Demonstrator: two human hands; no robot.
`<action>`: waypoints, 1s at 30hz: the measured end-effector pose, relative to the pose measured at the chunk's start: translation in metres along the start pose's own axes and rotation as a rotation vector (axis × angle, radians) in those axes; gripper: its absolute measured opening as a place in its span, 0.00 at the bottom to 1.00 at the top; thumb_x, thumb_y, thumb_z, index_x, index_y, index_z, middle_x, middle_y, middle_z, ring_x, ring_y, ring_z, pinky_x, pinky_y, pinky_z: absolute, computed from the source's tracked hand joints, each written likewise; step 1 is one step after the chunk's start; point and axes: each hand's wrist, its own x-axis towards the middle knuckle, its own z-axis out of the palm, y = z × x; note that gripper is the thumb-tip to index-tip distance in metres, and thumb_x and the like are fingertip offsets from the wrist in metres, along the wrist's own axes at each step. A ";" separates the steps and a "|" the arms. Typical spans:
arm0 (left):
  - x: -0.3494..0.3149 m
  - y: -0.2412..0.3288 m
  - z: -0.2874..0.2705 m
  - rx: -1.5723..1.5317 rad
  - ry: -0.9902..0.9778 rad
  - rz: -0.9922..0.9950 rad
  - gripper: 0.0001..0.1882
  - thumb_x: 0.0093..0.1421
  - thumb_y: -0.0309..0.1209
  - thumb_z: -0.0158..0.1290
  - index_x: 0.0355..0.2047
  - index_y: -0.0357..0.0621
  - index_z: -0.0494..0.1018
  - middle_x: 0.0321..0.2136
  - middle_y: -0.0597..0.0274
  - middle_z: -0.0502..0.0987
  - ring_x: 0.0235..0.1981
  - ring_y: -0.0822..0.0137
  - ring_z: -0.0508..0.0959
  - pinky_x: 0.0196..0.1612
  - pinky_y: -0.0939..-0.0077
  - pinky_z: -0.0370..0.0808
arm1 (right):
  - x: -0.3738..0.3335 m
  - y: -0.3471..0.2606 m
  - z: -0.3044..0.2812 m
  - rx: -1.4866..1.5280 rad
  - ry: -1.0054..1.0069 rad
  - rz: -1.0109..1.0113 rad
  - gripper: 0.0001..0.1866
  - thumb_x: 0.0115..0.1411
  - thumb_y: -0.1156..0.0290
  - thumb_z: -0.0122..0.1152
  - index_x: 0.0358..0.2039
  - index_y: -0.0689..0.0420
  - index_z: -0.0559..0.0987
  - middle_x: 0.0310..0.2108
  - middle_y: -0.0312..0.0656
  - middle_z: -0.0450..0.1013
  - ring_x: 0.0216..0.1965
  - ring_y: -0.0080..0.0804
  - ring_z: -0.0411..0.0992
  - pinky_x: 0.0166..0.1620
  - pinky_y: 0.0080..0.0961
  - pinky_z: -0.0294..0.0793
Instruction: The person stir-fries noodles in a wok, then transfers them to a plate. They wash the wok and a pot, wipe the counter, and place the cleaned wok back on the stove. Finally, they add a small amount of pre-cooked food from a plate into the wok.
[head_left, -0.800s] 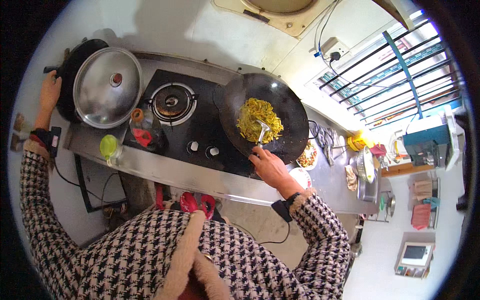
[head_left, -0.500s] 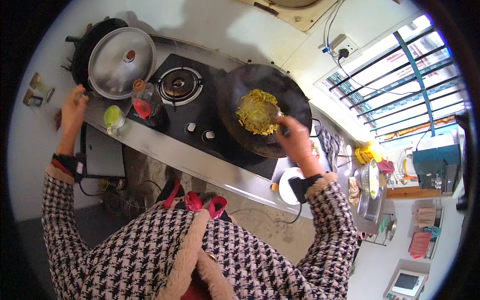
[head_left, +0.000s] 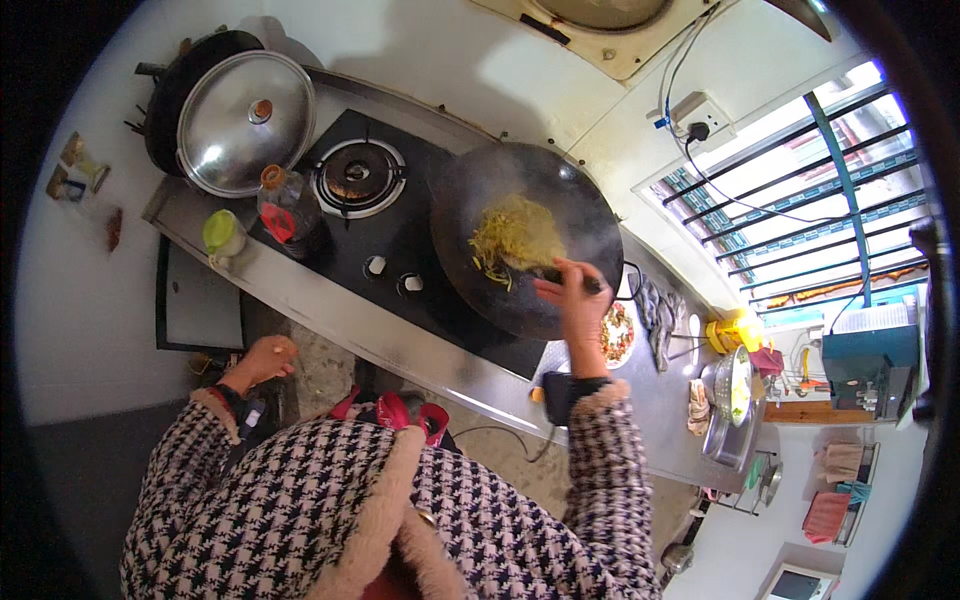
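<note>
Noodles (head_left: pixel 512 238) mid-stir in the black wok (head_left: pixel 527 240) on the hob's right burner.
The right hand (head_left: pixel 572 300) is closed around a spatula handle, blade in the yellow strands; the left hand (head_left: pixel 262 359) hangs loosely curled and empty below the counter's front edge (head_left: pixel 330 315). Steam rises, nothing plated.

Wok (head_left: pixel 530 240) on stove's (head_left: pixel 400 240) 3 o'clock side, noodles (head_left: pixel 510 235) inside; free burner (head_left: pixel 358 177) at 9; lidded pot (head_left: pixel 245 122) further toward 9.

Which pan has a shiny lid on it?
The black pan at the far left, under the round silver lid. The wok by the right hand is open, with noodles showing.
</note>
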 end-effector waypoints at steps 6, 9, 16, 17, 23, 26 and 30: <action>0.055 0.025 0.018 0.366 -0.101 0.076 0.13 0.62 0.35 0.48 0.32 0.37 0.72 0.24 0.58 0.75 0.25 0.67 0.78 0.26 0.73 0.74 | 0.054 -0.010 -0.003 0.411 0.308 -0.010 0.15 0.63 0.65 0.44 0.36 0.67 0.71 0.40 0.52 0.72 0.34 0.51 0.77 0.31 0.31 0.80; 0.067 0.036 0.021 0.399 -0.149 0.037 0.18 0.63 0.41 0.48 0.36 0.35 0.73 0.31 0.56 0.77 0.30 0.67 0.80 0.29 0.73 0.77 | 0.071 -0.024 -0.017 0.341 0.340 -0.185 0.16 0.62 0.64 0.44 0.34 0.67 0.71 0.39 0.51 0.72 0.32 0.51 0.77 0.29 0.30 0.80; 0.072 0.043 0.020 0.289 -0.124 -0.020 0.15 0.59 0.36 0.49 0.27 0.34 0.77 0.25 0.58 0.79 0.25 0.70 0.80 0.27 0.76 0.77 | 0.037 -0.021 -0.006 -0.157 0.088 -0.023 0.15 0.61 0.68 0.50 0.37 0.69 0.76 0.35 0.48 0.76 0.27 0.41 0.78 0.28 0.28 0.80; 0.070 0.047 0.014 0.309 -0.071 -0.087 0.15 0.59 0.36 0.49 0.27 0.34 0.77 0.25 0.57 0.79 0.24 0.70 0.80 0.26 0.76 0.77 | 0.032 -0.032 -0.008 -0.177 0.114 0.023 0.15 0.62 0.68 0.50 0.38 0.69 0.76 0.35 0.48 0.76 0.27 0.41 0.78 0.27 0.28 0.80; 0.076 0.045 0.014 0.255 -0.131 -0.030 0.15 0.58 0.35 0.51 0.24 0.35 0.77 0.22 0.56 0.79 0.21 0.67 0.80 0.25 0.75 0.77 | 0.004 -0.110 -0.045 -0.411 -0.125 0.098 0.12 0.60 0.72 0.52 0.36 0.69 0.78 0.33 0.46 0.77 0.23 0.32 0.78 0.25 0.19 0.78; 0.080 0.042 0.018 0.234 -0.090 0.014 0.14 0.57 0.34 0.51 0.23 0.35 0.77 0.21 0.54 0.79 0.21 0.65 0.80 0.24 0.72 0.77 | 0.005 -0.108 -0.058 -0.625 -0.071 0.205 0.12 0.59 0.72 0.53 0.34 0.68 0.79 0.30 0.45 0.77 0.22 0.31 0.77 0.24 0.20 0.78; 0.092 0.026 0.024 0.341 -0.045 0.168 0.12 0.56 0.32 0.52 0.21 0.34 0.76 0.18 0.56 0.77 0.18 0.64 0.78 0.20 0.70 0.73 | 0.036 -0.053 -0.052 -0.372 -0.043 0.048 0.11 0.59 0.72 0.53 0.38 0.67 0.78 0.35 0.46 0.77 0.26 0.35 0.78 0.29 0.22 0.79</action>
